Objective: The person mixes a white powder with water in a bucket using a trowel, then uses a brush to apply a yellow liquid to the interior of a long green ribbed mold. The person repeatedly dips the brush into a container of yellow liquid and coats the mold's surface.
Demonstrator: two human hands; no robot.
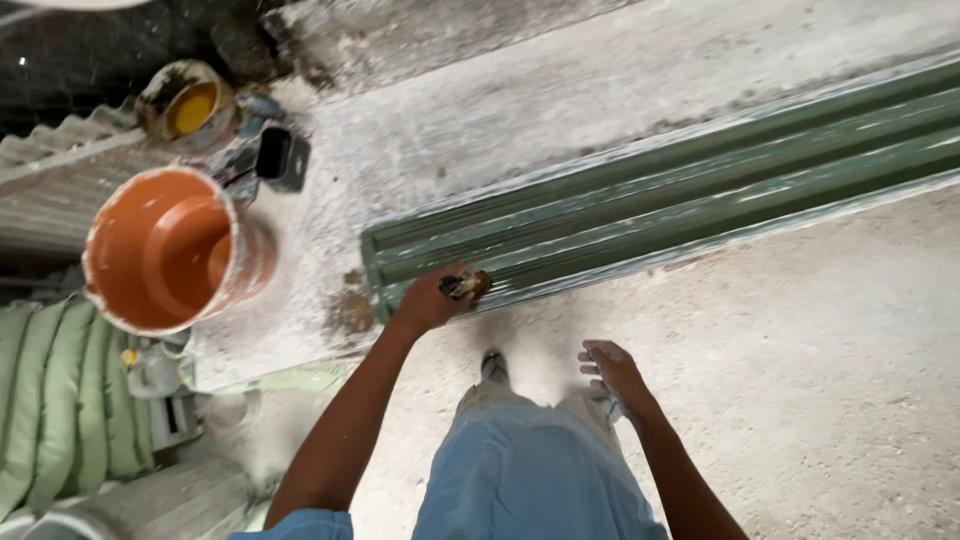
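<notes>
My left hand point(432, 298) is closed around a small paintbrush point(468, 286), whose bristles rest on the near end of a long green-painted corrugated metal sheet point(680, 190) lying on the concrete floor. Apart from it, my right hand point(612, 368) hangs free above my knee, fingers loosely spread, holding nothing. My blue trousers and one shoe point(494, 366) show below.
An orange bucket point(165, 250) stands at the left. Behind it are a tin of yellow paint point(190, 105) and a black can point(275, 155). Pale green corrugated sheets point(55, 400) are stacked at the lower left. Rough concrete floor point(820, 360) spreads to the right.
</notes>
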